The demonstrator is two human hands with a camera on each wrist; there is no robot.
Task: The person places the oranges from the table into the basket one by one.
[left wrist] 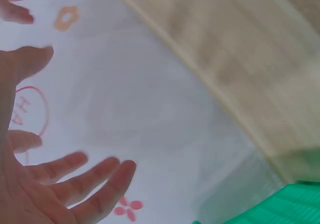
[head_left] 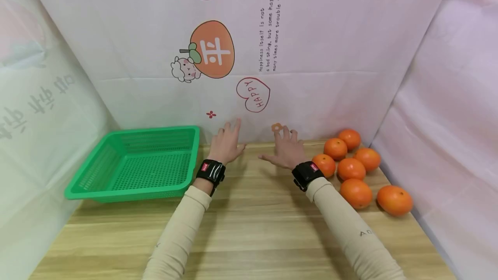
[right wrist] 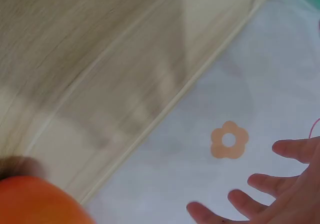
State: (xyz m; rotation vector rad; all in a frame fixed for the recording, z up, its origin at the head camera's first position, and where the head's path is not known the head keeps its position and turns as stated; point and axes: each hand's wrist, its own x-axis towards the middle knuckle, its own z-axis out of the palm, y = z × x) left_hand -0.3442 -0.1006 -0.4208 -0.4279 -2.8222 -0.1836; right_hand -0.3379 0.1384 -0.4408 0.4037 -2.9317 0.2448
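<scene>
**Left hand and right hand spread between the green basket and the oranges**

Head view: both hands hang near the far edge of the desk, fingers spread and holding nothing, in front of the printed cloth. Whether any fingertip touches the cloth, I cannot tell. Seven oranges lie in a loose group on the desk to the right of the right hand, the clearly nearer of the two; the closest orange sits just beside the right wristband. They are roundish, with no marked long axis. The basket lies on the opposite side, just left of the left hand, its long axis seeming to run from side to side.

Left wrist view: the palm side of the left hand shows, which the head view hides, its fingers apart and slightly bent around nothing. A corner of the basket enters at the lower right; no orange appears.

Right wrist view: the right hand's fingers are parted, with nothing between them. One orange fills the lower left corner, apart from the fingertips. The printed flower shows whole here, while in the head view a finger partly covers it.
</scene>
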